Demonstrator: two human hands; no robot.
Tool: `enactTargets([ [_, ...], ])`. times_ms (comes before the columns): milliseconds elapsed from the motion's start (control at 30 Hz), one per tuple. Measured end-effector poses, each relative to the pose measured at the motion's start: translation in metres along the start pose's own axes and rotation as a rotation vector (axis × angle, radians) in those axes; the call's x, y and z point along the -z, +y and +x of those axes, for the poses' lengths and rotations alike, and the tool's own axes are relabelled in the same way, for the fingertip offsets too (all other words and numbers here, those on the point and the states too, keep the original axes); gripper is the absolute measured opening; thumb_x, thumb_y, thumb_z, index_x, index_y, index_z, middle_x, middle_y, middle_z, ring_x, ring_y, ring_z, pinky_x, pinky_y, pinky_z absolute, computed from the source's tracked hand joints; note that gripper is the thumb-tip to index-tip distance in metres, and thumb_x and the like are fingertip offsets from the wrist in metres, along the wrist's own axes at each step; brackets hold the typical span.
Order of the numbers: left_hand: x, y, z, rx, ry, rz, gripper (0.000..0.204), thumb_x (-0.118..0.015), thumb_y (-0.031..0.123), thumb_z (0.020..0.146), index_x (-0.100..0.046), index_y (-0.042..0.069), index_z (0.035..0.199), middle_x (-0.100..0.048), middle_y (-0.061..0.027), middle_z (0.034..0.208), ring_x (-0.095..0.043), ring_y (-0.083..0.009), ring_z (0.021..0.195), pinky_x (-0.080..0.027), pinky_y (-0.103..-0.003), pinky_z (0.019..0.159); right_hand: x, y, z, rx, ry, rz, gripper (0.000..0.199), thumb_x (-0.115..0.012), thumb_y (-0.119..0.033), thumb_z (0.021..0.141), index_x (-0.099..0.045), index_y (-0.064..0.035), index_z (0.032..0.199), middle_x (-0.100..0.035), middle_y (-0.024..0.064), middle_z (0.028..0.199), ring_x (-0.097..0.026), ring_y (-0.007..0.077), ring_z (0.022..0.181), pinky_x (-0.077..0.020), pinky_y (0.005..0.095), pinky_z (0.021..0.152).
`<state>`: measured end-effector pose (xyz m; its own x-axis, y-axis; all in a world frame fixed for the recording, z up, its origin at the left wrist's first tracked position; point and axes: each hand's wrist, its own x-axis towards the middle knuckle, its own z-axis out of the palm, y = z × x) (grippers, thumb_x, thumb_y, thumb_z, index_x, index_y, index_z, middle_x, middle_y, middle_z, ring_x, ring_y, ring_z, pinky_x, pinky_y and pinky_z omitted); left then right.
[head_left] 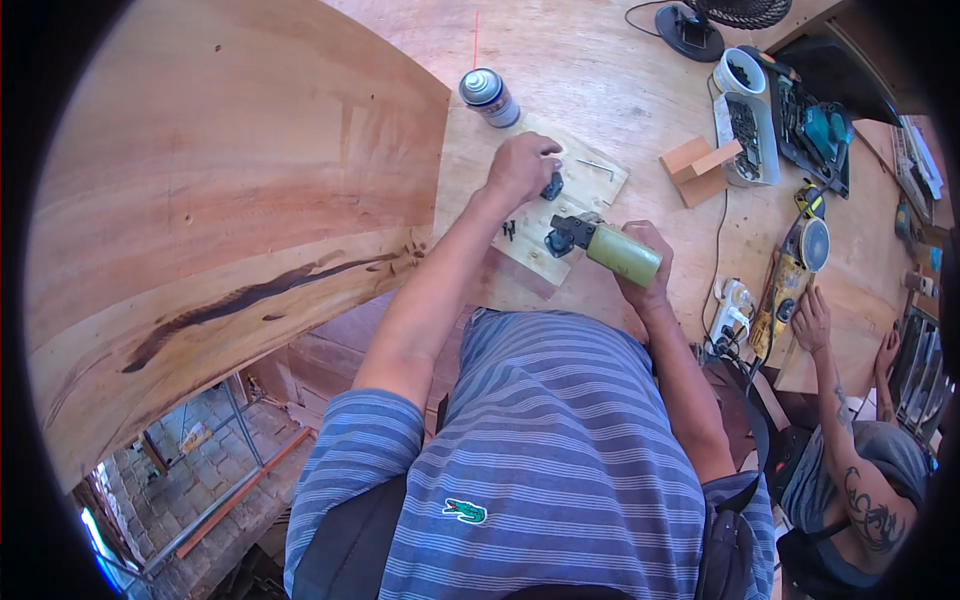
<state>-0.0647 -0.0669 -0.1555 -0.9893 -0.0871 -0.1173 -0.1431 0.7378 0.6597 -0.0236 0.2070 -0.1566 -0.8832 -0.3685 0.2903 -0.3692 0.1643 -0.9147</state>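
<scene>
My right hand [648, 262] grips a green power tool [612, 250] with a black head, held just above a small plywood board [590, 192] on the workbench. My left hand [522, 165] rests on the same board, its fingers closed on a small black part [552, 186]. A few dark screws [509, 230] lie on the board near its left edge, and a thin metal key [597, 167] lies toward its far corner.
A spray can [488, 97] stands beyond the board. A large curved wooden slab [230, 190] fills the left. Wood blocks [698, 168], a white tray of parts [752, 135], a cup [738, 72] and an angle grinder [792, 268] lie to the right, where another person's hand [810, 318] rests.
</scene>
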Motion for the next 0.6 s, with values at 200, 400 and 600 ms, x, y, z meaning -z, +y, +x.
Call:
enactTargets([
  [200, -0.053, 0.018, 0.027, -0.337, -0.137, 0.208, 0.028, -0.07, 0.013, 0.089, -0.078, 0.015, 0.116, -0.068, -0.0119, 0.113, -0.06, -0.032, 0.115, -0.054, -0.042, 0.099, 0.002, -0.003, 0.002, -0.037, 0.013, -0.024, 0.023, -0.079, 0.0, 0.074, -0.066, -0.0029, 0.093, -0.065, 0.0103, 0.088, -0.066, 0.0244, 0.08, -0.0527, 0.0329, 0.073],
  [400, -0.07, 0.01, 0.054, -0.358, -0.219, 0.354, 0.035, -0.075, 0.019, 0.089, -0.075, 0.018, 0.124, -0.068, -0.0103, 0.113, -0.06, -0.0321, 0.113, -0.053, -0.042, 0.1, 0.005, 0.0, -0.001, -0.105, 0.005, 0.004, 0.025, -0.082, -0.003, 0.076, -0.066, -0.0017, 0.095, -0.065, 0.0108, 0.091, -0.065, 0.0234, 0.084, -0.0521, 0.0328, 0.077],
  [600, -0.07, 0.006, 0.081, -0.204, -0.342, 0.328, 0.016, -0.068, 0.021, 0.093, -0.079, 0.015, 0.105, -0.068, -0.0121, 0.113, -0.06, -0.0323, 0.114, -0.053, -0.043, 0.099, 0.004, -0.005, 0.007, -0.118, 0.046, -0.087, 0.022, -0.08, 0.001, 0.074, -0.068, -0.0014, 0.093, -0.067, 0.0103, 0.089, -0.069, 0.0254, 0.08, -0.0545, 0.0343, 0.073],
])
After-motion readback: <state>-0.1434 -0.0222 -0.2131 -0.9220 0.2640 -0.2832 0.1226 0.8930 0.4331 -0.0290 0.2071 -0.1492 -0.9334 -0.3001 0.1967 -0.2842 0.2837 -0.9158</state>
